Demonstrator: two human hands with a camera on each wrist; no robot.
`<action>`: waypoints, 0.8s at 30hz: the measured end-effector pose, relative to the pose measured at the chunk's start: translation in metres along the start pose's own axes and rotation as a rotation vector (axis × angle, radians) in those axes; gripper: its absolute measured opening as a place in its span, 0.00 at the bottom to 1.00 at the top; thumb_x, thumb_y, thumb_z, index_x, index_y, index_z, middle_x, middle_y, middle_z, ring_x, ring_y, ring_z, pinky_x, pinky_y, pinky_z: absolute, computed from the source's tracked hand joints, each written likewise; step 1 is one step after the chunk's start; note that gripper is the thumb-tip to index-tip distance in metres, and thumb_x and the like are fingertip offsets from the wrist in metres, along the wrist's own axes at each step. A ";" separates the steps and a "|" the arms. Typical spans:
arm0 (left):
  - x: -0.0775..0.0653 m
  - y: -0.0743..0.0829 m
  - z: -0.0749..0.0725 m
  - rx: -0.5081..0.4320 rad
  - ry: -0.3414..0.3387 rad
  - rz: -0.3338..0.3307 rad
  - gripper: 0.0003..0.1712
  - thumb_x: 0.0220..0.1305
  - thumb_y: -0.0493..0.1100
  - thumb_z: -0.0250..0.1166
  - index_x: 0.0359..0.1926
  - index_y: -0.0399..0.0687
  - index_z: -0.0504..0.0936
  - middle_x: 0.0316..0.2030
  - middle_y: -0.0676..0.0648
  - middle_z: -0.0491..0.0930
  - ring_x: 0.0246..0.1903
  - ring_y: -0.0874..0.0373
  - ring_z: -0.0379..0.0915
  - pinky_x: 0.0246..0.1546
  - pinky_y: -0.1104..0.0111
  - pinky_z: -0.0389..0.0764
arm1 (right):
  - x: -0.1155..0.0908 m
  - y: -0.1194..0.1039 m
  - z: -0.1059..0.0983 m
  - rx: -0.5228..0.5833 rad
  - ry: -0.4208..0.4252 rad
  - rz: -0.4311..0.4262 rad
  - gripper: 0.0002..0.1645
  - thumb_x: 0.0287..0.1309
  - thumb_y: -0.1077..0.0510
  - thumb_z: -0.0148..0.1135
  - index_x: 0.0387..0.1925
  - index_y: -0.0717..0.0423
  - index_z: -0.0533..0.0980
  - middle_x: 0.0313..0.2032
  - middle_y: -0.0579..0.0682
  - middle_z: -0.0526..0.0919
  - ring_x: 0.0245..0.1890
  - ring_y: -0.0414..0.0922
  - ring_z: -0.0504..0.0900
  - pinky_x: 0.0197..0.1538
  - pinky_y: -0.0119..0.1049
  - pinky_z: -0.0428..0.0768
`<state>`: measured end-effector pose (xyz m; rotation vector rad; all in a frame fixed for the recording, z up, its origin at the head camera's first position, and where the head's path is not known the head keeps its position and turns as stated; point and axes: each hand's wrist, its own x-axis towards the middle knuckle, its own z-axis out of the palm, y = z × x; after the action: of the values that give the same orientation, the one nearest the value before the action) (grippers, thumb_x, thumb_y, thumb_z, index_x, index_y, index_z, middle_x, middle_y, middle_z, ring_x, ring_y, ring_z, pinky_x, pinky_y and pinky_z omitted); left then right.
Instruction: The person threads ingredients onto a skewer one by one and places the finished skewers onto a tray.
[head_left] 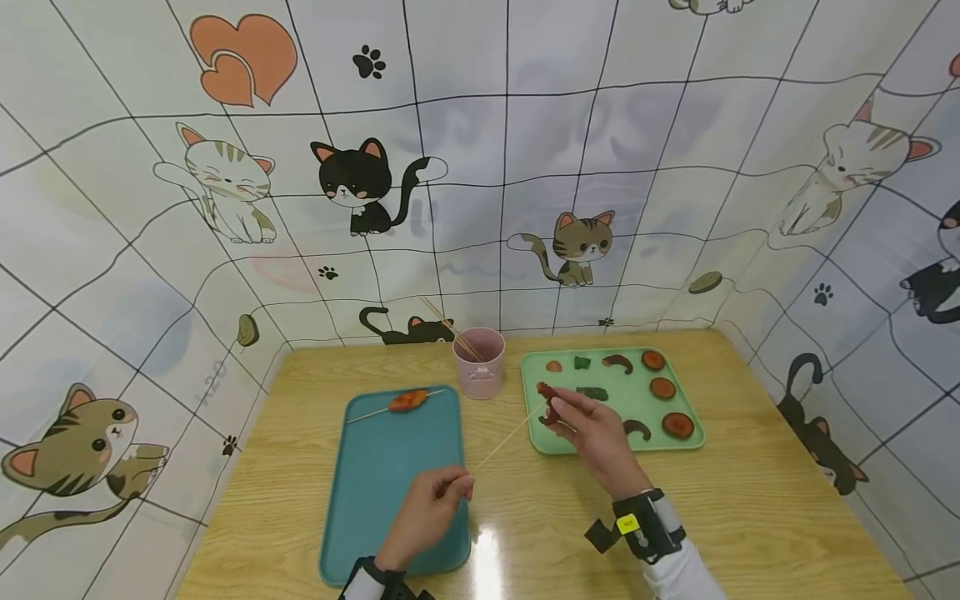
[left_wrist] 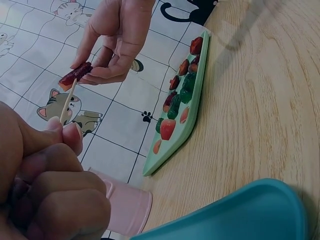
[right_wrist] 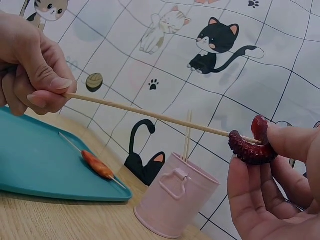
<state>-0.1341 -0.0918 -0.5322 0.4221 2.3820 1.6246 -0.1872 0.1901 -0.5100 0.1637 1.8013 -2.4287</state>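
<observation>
My left hand [head_left: 429, 508] pinches one end of a thin wooden skewer [right_wrist: 150, 114] between thumb and forefinger. My right hand [head_left: 600, 429] holds a curled, dark red octopus tentacle [right_wrist: 252, 150] between thumb and fingers. In the right wrist view the skewer's far tip lies within the curl; I cannot tell whether it pierces the piece. Both hands are above the table, between a teal tray [head_left: 390, 475] and a light green tray [head_left: 693, 433]. On the teal tray lies a skewer with an orange-brown piece [head_left: 408, 401] on it.
A pink bucket [head_left: 480, 383] with several skewers [head_left: 442, 321] stands at the back, between the trays. Round brown slices [head_left: 678, 426], curled brown pieces [head_left: 636, 428] and green pieces [head_left: 592, 392] lie on the green tray. A cat-printed curtain [head_left: 480, 200] surrounds the wooden table [head_left: 540, 533].
</observation>
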 end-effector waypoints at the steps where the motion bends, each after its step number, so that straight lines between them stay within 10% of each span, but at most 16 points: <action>1: 0.000 0.000 0.000 0.002 0.000 0.000 0.19 0.78 0.51 0.57 0.30 0.50 0.81 0.16 0.53 0.60 0.15 0.69 0.50 0.21 0.73 0.59 | -0.001 0.000 0.000 -0.006 -0.005 0.002 0.26 0.67 0.57 0.68 0.63 0.64 0.76 0.51 0.47 0.83 0.46 0.39 0.85 0.53 0.33 0.84; 14: -0.001 0.001 0.002 0.002 0.021 -0.006 0.18 0.77 0.48 0.58 0.29 0.49 0.81 0.16 0.53 0.60 0.14 0.69 0.50 0.20 0.73 0.60 | -0.007 0.006 0.004 -0.049 0.019 0.020 0.28 0.68 0.59 0.66 0.64 0.70 0.73 0.72 0.53 0.65 0.55 0.32 0.80 0.57 0.33 0.83; 24: -0.001 -0.001 0.003 0.012 0.033 0.007 0.17 0.77 0.46 0.59 0.27 0.50 0.81 0.16 0.53 0.62 0.15 0.69 0.52 0.23 0.74 0.61 | -0.010 0.013 0.007 -0.013 0.064 0.044 0.24 0.66 0.59 0.68 0.59 0.67 0.77 0.54 0.50 0.79 0.47 0.41 0.85 0.56 0.36 0.84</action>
<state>-0.1324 -0.0899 -0.5340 0.4097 2.4181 1.6330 -0.1760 0.1800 -0.5185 0.2797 1.8184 -2.4078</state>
